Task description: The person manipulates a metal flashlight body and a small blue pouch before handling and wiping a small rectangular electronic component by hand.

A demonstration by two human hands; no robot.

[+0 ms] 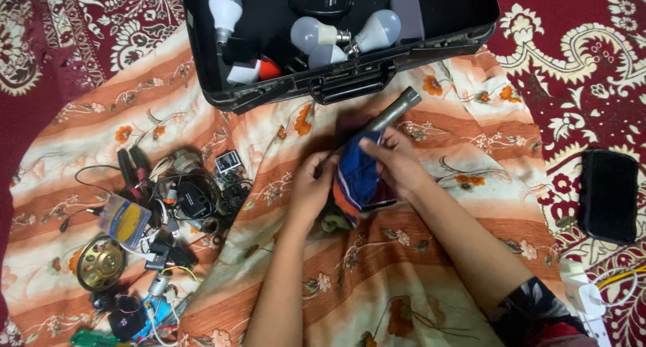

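My left hand (311,185) and my right hand (397,160) meet over an orange floral cloth (431,266) spread on the floor. Between them I hold a blue rag (358,175) wrapped around a grey metal tube (393,111), whose open end sticks out up and to the right. My right hand grips the rag from the right with the fingers over its top. My left hand closes on the tube's lower end at the left, which is hidden by the rag and fingers.
An open black case (336,84) at the top holds several white light bulbs (313,32). A heap of wires, a small speaker (101,263) and electronic parts lies at left. A black pouch (609,195) rests on the red carpet at right.
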